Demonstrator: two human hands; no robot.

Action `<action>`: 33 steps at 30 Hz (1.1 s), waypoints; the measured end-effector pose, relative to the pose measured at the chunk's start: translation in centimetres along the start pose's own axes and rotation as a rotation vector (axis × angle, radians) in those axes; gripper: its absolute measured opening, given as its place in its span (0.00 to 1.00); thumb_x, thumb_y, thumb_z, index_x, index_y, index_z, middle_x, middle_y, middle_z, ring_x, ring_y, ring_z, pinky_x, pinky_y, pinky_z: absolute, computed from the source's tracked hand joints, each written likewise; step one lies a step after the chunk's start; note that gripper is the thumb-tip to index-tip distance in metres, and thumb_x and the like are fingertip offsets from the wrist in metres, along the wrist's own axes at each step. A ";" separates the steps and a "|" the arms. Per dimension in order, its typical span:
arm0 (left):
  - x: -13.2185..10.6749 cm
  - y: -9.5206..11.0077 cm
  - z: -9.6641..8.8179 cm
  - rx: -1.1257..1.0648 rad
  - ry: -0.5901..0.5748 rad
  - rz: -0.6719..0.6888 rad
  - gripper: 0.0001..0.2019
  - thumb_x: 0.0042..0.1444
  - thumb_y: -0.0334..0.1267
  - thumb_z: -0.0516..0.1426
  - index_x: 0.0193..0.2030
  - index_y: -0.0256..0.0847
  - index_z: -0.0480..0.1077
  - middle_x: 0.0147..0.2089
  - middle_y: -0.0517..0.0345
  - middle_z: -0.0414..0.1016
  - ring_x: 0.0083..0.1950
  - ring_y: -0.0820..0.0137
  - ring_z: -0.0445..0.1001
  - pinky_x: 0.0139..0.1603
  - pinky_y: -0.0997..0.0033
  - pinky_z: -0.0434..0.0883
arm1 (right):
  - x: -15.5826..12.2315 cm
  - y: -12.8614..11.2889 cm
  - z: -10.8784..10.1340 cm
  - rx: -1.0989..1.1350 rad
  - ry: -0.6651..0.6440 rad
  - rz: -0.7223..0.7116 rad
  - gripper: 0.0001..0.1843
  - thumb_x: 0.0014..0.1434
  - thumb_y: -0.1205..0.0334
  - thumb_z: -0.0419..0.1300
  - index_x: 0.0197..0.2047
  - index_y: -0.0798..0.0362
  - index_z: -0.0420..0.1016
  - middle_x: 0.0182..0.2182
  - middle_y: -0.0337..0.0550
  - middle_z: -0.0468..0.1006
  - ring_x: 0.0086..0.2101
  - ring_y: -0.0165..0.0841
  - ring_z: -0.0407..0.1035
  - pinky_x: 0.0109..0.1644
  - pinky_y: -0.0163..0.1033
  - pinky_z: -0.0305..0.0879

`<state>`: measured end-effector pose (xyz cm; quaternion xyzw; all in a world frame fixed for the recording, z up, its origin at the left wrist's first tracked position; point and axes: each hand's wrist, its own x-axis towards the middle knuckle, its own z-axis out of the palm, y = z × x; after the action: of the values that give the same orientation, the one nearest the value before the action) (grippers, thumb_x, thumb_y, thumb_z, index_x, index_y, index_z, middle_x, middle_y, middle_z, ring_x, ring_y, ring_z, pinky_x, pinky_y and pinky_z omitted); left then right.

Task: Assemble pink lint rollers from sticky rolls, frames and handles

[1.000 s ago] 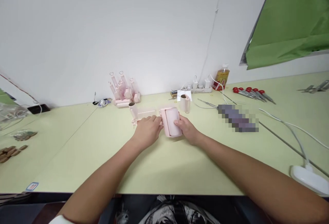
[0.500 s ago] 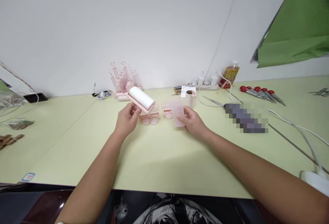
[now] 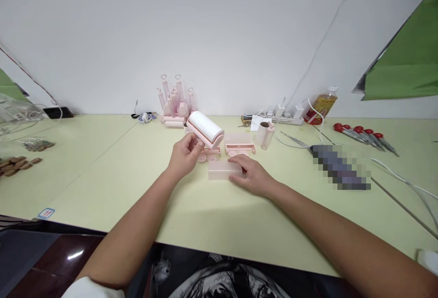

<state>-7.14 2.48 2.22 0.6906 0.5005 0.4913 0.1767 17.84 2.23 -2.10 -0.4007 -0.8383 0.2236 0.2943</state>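
My left hand (image 3: 185,156) is closed on a pink lint roller (image 3: 205,129) with a white roll, tilted above the table. My right hand (image 3: 252,174) grips the right end of a translucent pink cover (image 3: 221,170), which lies low at the table surface, long side toward me. Just behind the hands are two pink roller frames, a left one (image 3: 212,153) and a right one (image 3: 240,148), with round pink discs (image 3: 202,158) at their fronts. Farther right stands a pink roll with a brown core (image 3: 262,133), beside a pink handle (image 3: 268,135).
Several pink handles with heart loops (image 3: 178,97) stand against the wall. A power strip (image 3: 287,119), a drink bottle (image 3: 320,106), red-ended tools (image 3: 362,134) and a blurred dark object (image 3: 338,167) are to the right. Small brown pieces (image 3: 17,165) lie at the left.
My right hand has lowered the translucent cover from upright to lying lengthwise near the table. The left hand still holds the lint roller. The whole view has shifted somewhat.
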 end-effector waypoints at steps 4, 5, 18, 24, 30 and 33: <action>-0.1 0.1 0.3 -0.024 -0.041 -0.008 0.13 0.60 0.48 0.53 0.37 0.39 0.68 0.28 0.62 0.64 0.28 0.74 0.61 0.30 0.74 0.61 | 0.1 0.2 0.5 0.027 0.066 -0.010 0.20 0.56 0.64 0.57 0.53 0.48 0.71 0.53 0.49 0.70 0.31 0.32 0.68 0.38 0.42 0.68; -0.1 0.1 0.4 -0.030 -0.059 -0.006 0.13 0.59 0.48 0.53 0.37 0.39 0.68 0.28 0.62 0.64 0.29 0.74 0.62 0.30 0.74 0.61 | 0.1 0.3 0.5 0.025 0.086 0.001 0.21 0.56 0.64 0.56 0.54 0.48 0.70 0.53 0.49 0.69 0.30 0.31 0.68 0.37 0.43 0.68; -0.8 0.6 0.9 -0.026 -0.211 0.037 0.15 0.59 0.48 0.54 0.46 0.39 0.71 0.29 0.61 0.68 0.29 0.73 0.62 0.30 0.74 0.62 | 0.3 0.3 0.1 -0.025 0.011 0.068 0.27 0.58 0.56 0.59 0.61 0.45 0.67 0.52 0.48 0.73 0.31 0.33 0.67 0.37 0.43 0.66; -0.1 0.1 0.2 -0.008 -0.090 -0.014 0.13 0.58 0.47 0.54 0.40 0.39 0.70 0.28 0.62 0.67 0.28 0.74 0.63 0.29 0.74 0.62 | 0.9 0.5 0.7 -0.083 0.066 0.170 0.26 0.57 0.54 0.60 0.58 0.50 0.68 0.52 0.49 0.73 0.31 0.33 0.68 0.39 0.43 0.66; 0.8 -1.1 -0.3 -0.064 -0.046 -0.219 0.13 0.58 0.49 0.52 0.33 0.41 0.62 0.25 0.64 0.65 0.24 0.74 0.64 0.26 0.74 0.62 | 1.1 0.6 0.8 -0.094 0.111 0.198 0.25 0.58 0.56 0.60 0.59 0.50 0.68 0.52 0.48 0.73 0.36 0.35 0.69 0.44 0.43 0.64; 0.7 -1.4 0.1 -0.101 -0.134 -0.307 0.13 0.58 0.49 0.51 0.33 0.42 0.61 0.28 0.62 0.67 0.25 0.74 0.66 0.26 0.74 0.63 | 1.1 0.7 0.9 -0.079 0.109 0.202 0.26 0.57 0.56 0.61 0.59 0.50 0.68 0.53 0.47 0.73 0.34 0.33 0.69 0.44 0.42 0.64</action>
<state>-7.72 3.72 1.53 0.6275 0.5618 0.4358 0.3172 17.05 3.41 -2.84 -0.5060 -0.7846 0.1969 0.2994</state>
